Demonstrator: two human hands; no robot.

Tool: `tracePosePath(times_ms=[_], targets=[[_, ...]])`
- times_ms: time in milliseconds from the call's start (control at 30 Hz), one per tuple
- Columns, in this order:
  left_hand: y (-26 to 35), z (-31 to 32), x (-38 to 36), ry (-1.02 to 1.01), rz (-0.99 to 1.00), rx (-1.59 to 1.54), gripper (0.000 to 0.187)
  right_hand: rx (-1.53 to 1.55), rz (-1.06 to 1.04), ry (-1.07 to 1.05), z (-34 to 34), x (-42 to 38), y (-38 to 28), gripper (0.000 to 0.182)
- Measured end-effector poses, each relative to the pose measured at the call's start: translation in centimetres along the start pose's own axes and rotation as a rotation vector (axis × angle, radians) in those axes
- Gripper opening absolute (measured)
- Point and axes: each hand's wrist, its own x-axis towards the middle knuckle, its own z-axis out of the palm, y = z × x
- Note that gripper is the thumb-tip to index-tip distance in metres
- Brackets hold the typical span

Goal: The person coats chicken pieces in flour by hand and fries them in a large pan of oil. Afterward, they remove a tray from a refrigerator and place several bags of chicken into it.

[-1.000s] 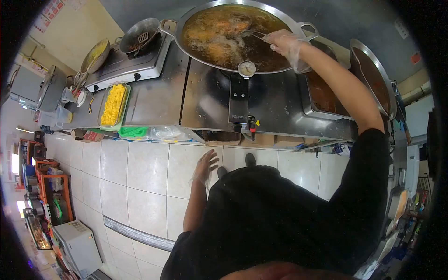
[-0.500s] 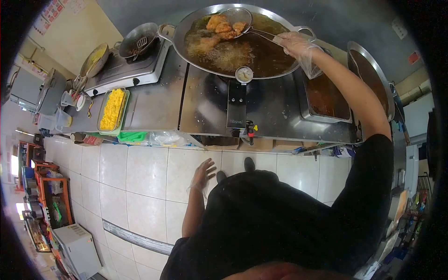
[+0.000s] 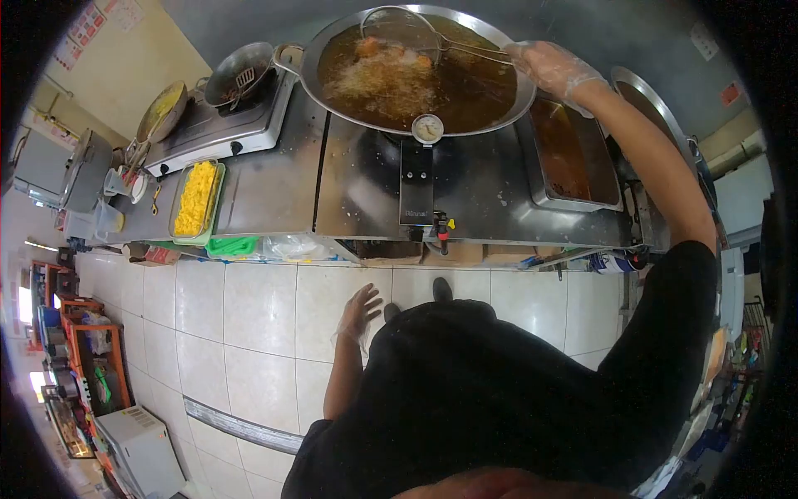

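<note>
My right hand (image 3: 549,70), in a clear plastic glove, is closed around the handle of a wire skimmer (image 3: 399,25). The skimmer's mesh is tilted over the far side of a large wok (image 3: 309,73) of bubbling oil (image 3: 478,96). Golden-brown fried pieces (image 3: 368,47) show at the mesh's lower edge, partly hidden by foam. Low in front of my body hangs my left hand (image 3: 359,312), also gloved, fingers apart and touching nothing. A dial thermometer (image 3: 427,129) sits at the wok's near rim.
Right of the wok stands a rectangular metal tray (image 3: 573,158) of reddish-brown liquid. On the left are a gas stove (image 3: 220,133), a dark pan (image 3: 241,71) with a slotted turner (image 3: 243,81), and a glass dish of yellow food (image 3: 195,200). A red-handled valve (image 3: 442,234) projects from the counter front.
The skimmer has tipped, and the fried pieces that lay in it are now mostly down in the oil. Foam has spread around them. My right hand has shifted slightly right; my left is nearly still.
</note>
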Motion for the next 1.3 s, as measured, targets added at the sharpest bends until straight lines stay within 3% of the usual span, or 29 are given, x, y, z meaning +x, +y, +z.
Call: tracePosePath(times_ms=[167, 233, 367, 467, 533, 667, 767, 833, 867, 933, 1000, 1033, 1100, 1133, 1167, 1233, 1300], targets=[[-2.9, -3.7, 1.1, -0.011, -0.062, -0.038, 0.064, -0.292, 0.016, -0.133, -3.3, -4.2, -1.4, 0.057], [-4.5, -6.1, 1.4, 0.034, -0.133, -0.095, 0.062, -0.349, -0.069, 0.013, -3.3, -6.7, -0.2, 0.073], [-7.7, -10.6, 0.7, 0.072, -0.266, -0.051, 0.064, -0.391, -0.076, 0.067, -4.6, -11.3, 1.6, 0.078], [-10.0, -13.8, 0.0, 0.097, -0.389, 0.024, 0.063, -0.425, 0.082, 0.035, -6.9, -14.5, 1.6, 0.081], [-10.8, -15.5, -0.1, 0.118, -0.436, 0.057, 0.062, -0.359, 0.161, -0.072, -7.4, -16.1, 2.9, 0.078], [-10.6, -16.1, -0.6, 0.204, -0.533, 0.274, 0.061, -0.302, 0.241, -0.091, -7.3, -18.0, 1.5, 0.066], [-10.0, -15.2, -0.9, 0.260, -0.501, 0.319, 0.060, -0.191, 0.298, 0.074, -4.3, -18.0, 1.9, 0.051], [-9.9, -14.3, -0.5, 0.284, -0.384, 0.266, 0.056, 0.063, 0.255, 0.189, -1.7, -17.1, 4.0, 0.042], [-9.8, -13.4, -0.5, 0.288, -0.352, 0.274, 0.057, 0.092, 0.190, 0.361, -0.7, -16.1, 3.8, 0.038], [-10.4, -11.5, -0.9, 0.286, -0.328, 0.277, 0.057, 0.399, 0.324, 0.053, 0.3, -14.7, 2.4, 0.039], [-10.7, -9.5, -1.2, 0.269, -0.324, 0.280, 0.059, 0.401, -0.304, 0.498, 8.3, -10.8, 9.5, 0.035], [-11.6, -8.6, -1.7, 0.269, -0.331, 0.287, 0.059, 0.406, -0.296, 0.494, 7.3, -11.9, 8.8, 0.035], [-13.1, -6.7, -2.0, 0.290, -0.361, 0.296, 0.060, 1.173, 0.550, -0.136, 0.6, -14.3, 3.8, 0.032], [-14.3, -6.3, -2.0, 0.295, -0.387, 0.291, 0.058, 0.503, 0.314, -0.090, -2.3, -17.0, 2.6, 0.031], [-15.7, -5.6, -2.5, 0.298, -0.399, 0.286, 0.058, 0.503, 0.310, -0.103, -0.8, -17.8, 4.9, 0.031], [-18.8, -4.4, -4.4, 0.323, -0.330, 0.273, 0.059, 0.782, 0.490, 0.082, 3.7, -20.1, 11.3, 0.036], [-21.0, -2.4, -6.4, 0.337, -0.305, 0.257, 0.063, 0.585, 0.375, 0.224, 5.7, -25.5, 14.1, 0.036]])
